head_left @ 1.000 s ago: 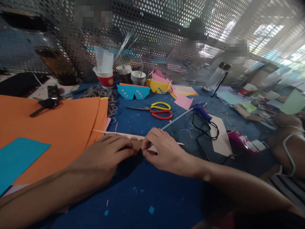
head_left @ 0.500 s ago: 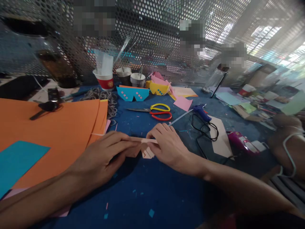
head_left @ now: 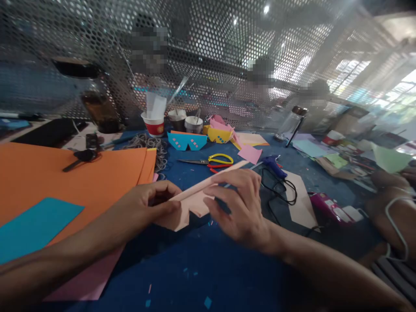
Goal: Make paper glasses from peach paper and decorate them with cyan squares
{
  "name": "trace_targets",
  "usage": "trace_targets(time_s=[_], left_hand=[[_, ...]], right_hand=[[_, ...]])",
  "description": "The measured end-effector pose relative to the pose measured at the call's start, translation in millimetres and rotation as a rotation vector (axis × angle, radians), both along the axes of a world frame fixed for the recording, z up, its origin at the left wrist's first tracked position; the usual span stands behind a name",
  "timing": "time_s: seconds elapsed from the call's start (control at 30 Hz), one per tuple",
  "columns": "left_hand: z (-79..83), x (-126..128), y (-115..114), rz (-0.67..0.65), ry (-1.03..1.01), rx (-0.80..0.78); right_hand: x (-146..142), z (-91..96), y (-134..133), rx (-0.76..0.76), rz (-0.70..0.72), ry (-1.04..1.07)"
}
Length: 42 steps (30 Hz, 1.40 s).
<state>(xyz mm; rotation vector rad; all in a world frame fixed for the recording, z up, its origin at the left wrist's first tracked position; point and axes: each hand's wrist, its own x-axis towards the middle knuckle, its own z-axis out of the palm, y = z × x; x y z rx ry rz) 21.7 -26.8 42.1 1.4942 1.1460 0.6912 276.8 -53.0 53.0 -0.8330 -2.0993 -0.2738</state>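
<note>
A folded pale pink paper [head_left: 195, 200] with a notch cut in its lower edge is lifted above the table in front of me, tilted up to the right. My left hand [head_left: 152, 201] pinches its left end between thumb and fingers. My right hand [head_left: 240, 201] is curled at its right half, fingertips against the paper and the thumb beside its lower edge. Beyond it lie scissors [head_left: 208, 162] with yellow and red handles, partly hidden by the paper. Blue paper glasses [head_left: 187, 141] and yellow paper glasses [head_left: 219, 135] stand further back.
Orange sheets [head_left: 107, 169] and a blue sheet [head_left: 42, 216] lie left. A glue gun [head_left: 274, 167] with a black cord and a magenta device [head_left: 328, 206] lie right. Paper cups [head_left: 154, 125] stand behind. Another person's arm [head_left: 394, 203] is at the right edge.
The folded paper has risen off the table and tilted, its right end up. My right hand has moved slightly right and its fingers have loosened. The view has shifted a little.
</note>
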Motion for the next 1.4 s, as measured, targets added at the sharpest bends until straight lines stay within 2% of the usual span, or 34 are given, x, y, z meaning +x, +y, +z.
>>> trace_targets(time_s=[0.03,0.1,0.2,0.3,0.37,0.43,0.53,0.67,0.97,1.23,1.4], left_hand=[[2.5,0,0,0.038,-0.063,-0.071],[6.0,0,0,0.106,-0.173,-0.206],[6.4,1,-1,0.181,-0.334,-0.318],[2.5,3,-3,0.225,-0.414,-0.297],[-1.0,4,-3,0.226,-0.409,-0.279],[-4.4,6,-4,0.224,-0.399,-0.246],[-9.4,10,-4,0.209,-0.366,-0.177],[-15.1,11,-4,0.199,-0.313,-0.136],[-13.9,13,-10,0.196,-0.239,-0.048],[-8.9,13,-12,0.185,-0.134,0.035],[-6.0,11,-15,0.098,-0.092,0.025]], right_hand=[[0,1.3,-1,0.004,0.003,0.086],[-2,2.7,-1,-0.135,0.013,0.284],[-7,0.4,4,-0.641,0.022,0.543],[-13,-6.4,9,-1.15,0.118,0.658],[-18,-10.3,9,-1.343,0.225,0.722],[-22,-11.9,7,-1.452,0.322,0.798],[-26,-10.7,3,-1.538,0.438,0.906],[-27,-10.9,0,-1.554,0.51,0.997],[-30,-15.2,0,-1.556,0.531,1.101],[-31,-12.9,-2,-1.579,0.542,1.094],[-30,-16.9,0,-1.591,0.511,1.092]])
